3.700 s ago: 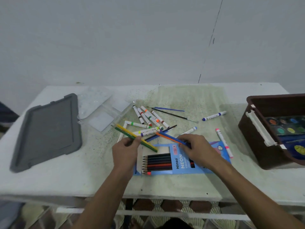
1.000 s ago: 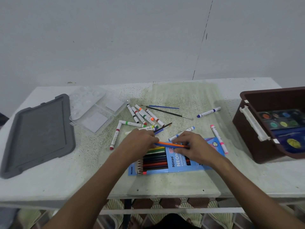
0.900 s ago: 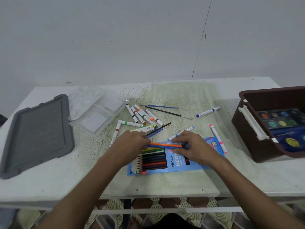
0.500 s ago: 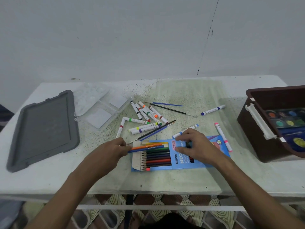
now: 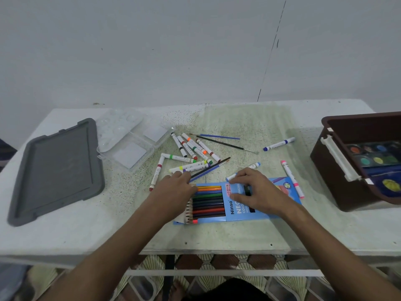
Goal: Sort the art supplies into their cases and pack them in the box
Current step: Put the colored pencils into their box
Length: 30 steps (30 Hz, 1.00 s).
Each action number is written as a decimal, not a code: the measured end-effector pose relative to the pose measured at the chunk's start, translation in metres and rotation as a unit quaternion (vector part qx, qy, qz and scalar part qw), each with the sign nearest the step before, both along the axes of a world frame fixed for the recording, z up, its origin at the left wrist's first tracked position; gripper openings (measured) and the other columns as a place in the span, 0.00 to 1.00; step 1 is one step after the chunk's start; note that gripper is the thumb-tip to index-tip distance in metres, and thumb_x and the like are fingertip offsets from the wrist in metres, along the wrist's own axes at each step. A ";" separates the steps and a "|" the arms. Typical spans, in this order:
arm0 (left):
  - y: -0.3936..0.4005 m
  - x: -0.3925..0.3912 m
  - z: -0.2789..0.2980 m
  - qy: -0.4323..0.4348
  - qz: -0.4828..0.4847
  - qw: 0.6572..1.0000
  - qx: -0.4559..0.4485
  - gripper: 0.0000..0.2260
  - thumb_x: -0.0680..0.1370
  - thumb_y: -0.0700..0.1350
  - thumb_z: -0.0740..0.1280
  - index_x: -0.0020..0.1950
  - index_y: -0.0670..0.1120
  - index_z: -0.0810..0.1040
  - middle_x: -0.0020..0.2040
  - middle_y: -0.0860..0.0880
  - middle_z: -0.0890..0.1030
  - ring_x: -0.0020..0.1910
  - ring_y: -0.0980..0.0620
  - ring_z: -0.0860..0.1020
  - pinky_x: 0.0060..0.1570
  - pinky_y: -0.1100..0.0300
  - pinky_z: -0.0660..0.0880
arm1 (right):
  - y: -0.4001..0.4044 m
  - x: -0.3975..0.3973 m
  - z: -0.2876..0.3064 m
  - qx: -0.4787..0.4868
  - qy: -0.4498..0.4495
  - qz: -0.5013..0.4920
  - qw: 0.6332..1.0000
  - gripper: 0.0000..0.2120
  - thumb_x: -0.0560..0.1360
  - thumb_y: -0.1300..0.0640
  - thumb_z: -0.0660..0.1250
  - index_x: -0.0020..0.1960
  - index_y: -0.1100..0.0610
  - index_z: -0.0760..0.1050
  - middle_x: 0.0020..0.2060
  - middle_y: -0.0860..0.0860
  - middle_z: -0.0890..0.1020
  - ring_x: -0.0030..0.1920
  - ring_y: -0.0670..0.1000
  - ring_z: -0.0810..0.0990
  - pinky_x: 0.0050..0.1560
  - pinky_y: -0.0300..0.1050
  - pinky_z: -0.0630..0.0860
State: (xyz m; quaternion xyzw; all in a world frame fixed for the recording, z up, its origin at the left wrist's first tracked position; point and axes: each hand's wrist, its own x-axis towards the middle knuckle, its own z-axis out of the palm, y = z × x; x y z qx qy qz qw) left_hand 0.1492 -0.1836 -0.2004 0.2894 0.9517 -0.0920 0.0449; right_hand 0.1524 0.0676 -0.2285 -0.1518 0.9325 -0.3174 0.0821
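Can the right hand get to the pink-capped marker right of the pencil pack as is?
Probably yes: the pink-capped marker lies in the open just beyond the right hand, with nothing on top or between them.

A person's two hands work at a blue pencil case (image 5: 245, 205) lying flat on a speckled white table (image 5: 238, 124). The left hand (image 5: 173, 192) rests at the case's open end, fingers on the row of coloured pencils (image 5: 208, 203); the right hand (image 5: 256, 190) presses down on the case's printed cover. Just beyond the case lie scattered markers (image 5: 191, 148) and thin brushes (image 5: 225, 144), with a pink marker (image 5: 291, 179) at its right edge. Far left of the case sit a grey lid (image 5: 56, 168) and a clear palette (image 5: 125, 142); far right, a brown box (image 5: 338, 170) holding a paint set (image 5: 377, 155).
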 end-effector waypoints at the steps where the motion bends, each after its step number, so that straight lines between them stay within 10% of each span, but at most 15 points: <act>1: 0.003 -0.002 -0.001 -0.003 -0.003 1.000 0.005 0.13 0.81 0.46 0.58 0.65 0.51 0.73 0.55 0.47 0.72 0.50 0.48 0.71 0.40 0.57 0.63 | 0.000 0.001 0.000 0.001 -0.001 0.001 1.000 0.20 0.72 0.48 0.71 0.63 0.51 0.76 0.57 0.46 0.71 0.59 0.44 0.68 0.55 0.36 0.64; 10: 0.010 -0.011 -0.011 -0.119 0.051 0.955 0.268 0.12 0.78 0.48 0.66 0.60 0.49 0.81 0.53 0.50 0.80 0.50 0.54 0.76 0.48 0.64 0.68 | 0.005 0.007 -0.005 -0.007 0.028 -0.005 1.000 0.21 0.72 0.46 0.71 0.62 0.52 0.77 0.58 0.44 0.72 0.60 0.44 0.65 0.58 0.35 0.62; 17: -0.019 0.018 -0.010 0.041 0.214 0.887 0.407 0.08 0.76 0.46 0.69 0.54 0.47 0.82 0.46 0.53 0.78 0.40 0.61 0.74 0.41 0.75 0.64 | 0.025 0.021 -0.007 0.018 0.087 -0.038 0.995 0.21 0.69 0.45 0.73 0.60 0.50 0.78 0.58 0.42 0.73 0.59 0.44 0.65 0.62 0.44 0.65; 20: -0.024 0.029 -0.014 -0.026 0.283 0.855 0.433 0.07 0.78 0.48 0.67 0.53 0.50 0.82 0.43 0.58 0.79 0.42 0.64 0.76 0.38 0.73 0.67 | 0.040 0.029 -0.011 0.015 0.089 -0.052 0.995 0.23 0.68 0.40 0.72 0.60 0.47 0.77 0.58 0.40 0.71 0.60 0.44 0.65 0.63 0.49 0.65; 30: -0.011 0.040 -0.034 -0.067 0.222 0.893 0.385 0.16 0.75 0.49 0.70 0.61 0.47 0.79 0.46 0.53 0.77 0.41 0.57 0.73 0.39 0.74 0.65 | 0.038 0.038 -0.020 0.077 0.146 -0.028 0.986 0.27 0.73 0.34 0.59 0.64 0.50 0.74 0.64 0.50 0.72 0.65 0.52 0.67 0.65 0.56 0.64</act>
